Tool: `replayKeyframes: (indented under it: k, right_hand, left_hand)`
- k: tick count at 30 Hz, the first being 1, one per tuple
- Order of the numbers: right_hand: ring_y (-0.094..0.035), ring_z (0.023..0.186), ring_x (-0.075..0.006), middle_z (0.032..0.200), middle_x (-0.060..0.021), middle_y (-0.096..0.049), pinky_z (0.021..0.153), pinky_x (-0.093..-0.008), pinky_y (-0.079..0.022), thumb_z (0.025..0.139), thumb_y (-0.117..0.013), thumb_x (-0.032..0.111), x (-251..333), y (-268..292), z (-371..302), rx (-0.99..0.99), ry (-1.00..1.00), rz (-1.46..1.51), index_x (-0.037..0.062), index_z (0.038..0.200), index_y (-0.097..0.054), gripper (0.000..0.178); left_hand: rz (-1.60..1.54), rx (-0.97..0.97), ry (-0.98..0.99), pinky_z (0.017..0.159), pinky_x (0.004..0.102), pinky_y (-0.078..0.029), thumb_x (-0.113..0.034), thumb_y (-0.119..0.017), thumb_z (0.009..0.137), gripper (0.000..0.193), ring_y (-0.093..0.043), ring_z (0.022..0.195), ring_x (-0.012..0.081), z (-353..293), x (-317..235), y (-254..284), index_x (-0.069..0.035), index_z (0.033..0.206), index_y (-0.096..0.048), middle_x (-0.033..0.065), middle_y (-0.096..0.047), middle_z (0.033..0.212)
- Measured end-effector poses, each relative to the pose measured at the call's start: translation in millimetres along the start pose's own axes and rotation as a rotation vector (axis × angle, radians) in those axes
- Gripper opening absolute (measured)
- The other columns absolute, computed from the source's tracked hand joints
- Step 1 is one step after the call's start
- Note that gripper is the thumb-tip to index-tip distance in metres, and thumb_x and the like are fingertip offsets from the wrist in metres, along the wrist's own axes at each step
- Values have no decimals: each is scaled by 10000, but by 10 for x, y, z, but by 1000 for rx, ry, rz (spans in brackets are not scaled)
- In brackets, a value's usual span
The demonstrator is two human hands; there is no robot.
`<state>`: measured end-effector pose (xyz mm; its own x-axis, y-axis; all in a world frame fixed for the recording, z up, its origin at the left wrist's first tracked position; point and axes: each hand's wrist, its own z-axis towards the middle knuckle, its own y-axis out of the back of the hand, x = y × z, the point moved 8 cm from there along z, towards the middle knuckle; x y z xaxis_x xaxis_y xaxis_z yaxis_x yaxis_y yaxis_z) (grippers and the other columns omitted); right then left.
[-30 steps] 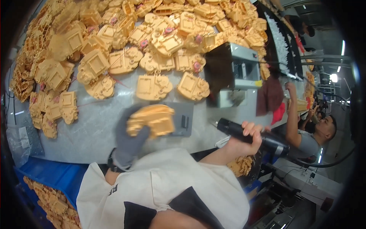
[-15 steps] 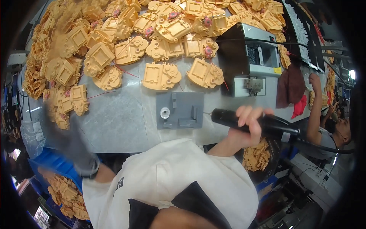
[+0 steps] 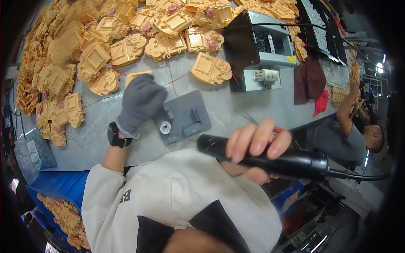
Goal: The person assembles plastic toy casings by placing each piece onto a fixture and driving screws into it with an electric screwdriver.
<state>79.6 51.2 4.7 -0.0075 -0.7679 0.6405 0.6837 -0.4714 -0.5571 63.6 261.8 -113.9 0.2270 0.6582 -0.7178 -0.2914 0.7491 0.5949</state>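
Observation:
My left hand [image 3: 142, 101], in a grey glove with a dark watch at its wrist, is closed on a yellow plastic housing [image 3: 136, 76]. Most of that housing is hidden behind the fingers. Beside the hand lies a grey fixture plate [image 3: 185, 100] with raised blocks and a white round piece [image 3: 165, 127], turned slightly on the table. My bare right hand [image 3: 257, 147] wraps around a black electric screwdriver [image 3: 291, 162], held low in front of my chest with its cable trailing right. A thin blurred strip [image 3: 247, 116] shows by its fingers; I cannot tell what it is.
Yellow housings [image 3: 168, 23] with red wires are heaped along the back and left. One separate housing [image 3: 210, 68] lies beside a screw feeder [image 3: 270, 46]. Dark red cloth [image 3: 310, 80] lies at right. A blue bin [image 3: 59, 183] stands lower left; a co-worker [image 3: 346, 135] sits at right.
My left hand has come in from the left edge and closed on a housing, shifting it left. The fixture plate has turned. The screwdriver is closer to my chest.

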Motion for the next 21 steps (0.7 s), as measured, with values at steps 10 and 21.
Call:
replayKeyframes:
  k: [10, 21]
  right_hand:
    - [-611, 694, -285, 765, -155, -632, 572, -355, -521, 829, -573, 63, -247, -749, 169, 18, -82, 393, 71, 743, -557, 88]
    - [-597, 653, -268, 746, -158, -632, 548, -332, -497, 837, -588, 103, -29, -727, 66, 15, 4, 351, 52, 720, -564, 130]
  left_hand:
    - [464, -95, 27, 742, 386, -464, -128, -648, 758, 210, -586, 761, 293, 30, -139, 256, -74, 959, -619, 92, -620, 823]
    - [1847, 642, 597, 589, 310, -475, -62, -537, 796, 118, -583, 675, 256, 520, -973, -200, -57, 858, -637, 152, -637, 859]
